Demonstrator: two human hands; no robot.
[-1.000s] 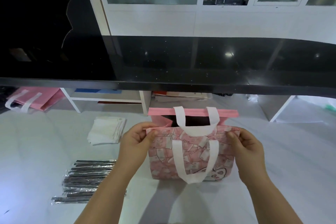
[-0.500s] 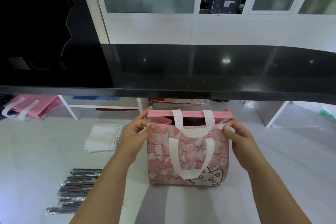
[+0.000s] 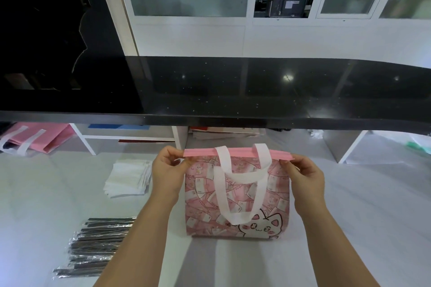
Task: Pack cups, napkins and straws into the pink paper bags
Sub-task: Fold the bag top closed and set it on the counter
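Note:
A pink bag point(image 3: 235, 196) with a cat print and white handles stands upright on the white surface in front of me. My left hand point(image 3: 166, 171) pinches the left end of its pink top rim. My right hand point(image 3: 303, 176) pinches the right end of the same rim. The two sides of the rim are pressed together, so the mouth is closed and nothing inside shows. A stack of white napkins point(image 3: 128, 178) lies left of the bag. Wrapped black straws point(image 3: 98, 249) lie at the lower left. No cups are visible.
A black counter point(image 3: 233, 91) overhangs the work surface just behind the bag. Another pink bag point(image 3: 37, 138) lies flat at the far left under the counter. White shelf legs point(image 3: 82, 140) stand behind the napkins.
The bag's mouth was open with a dark gap; both hands have brought the front rim up to the back rim, and it is now closed. The bag stands taller in view.

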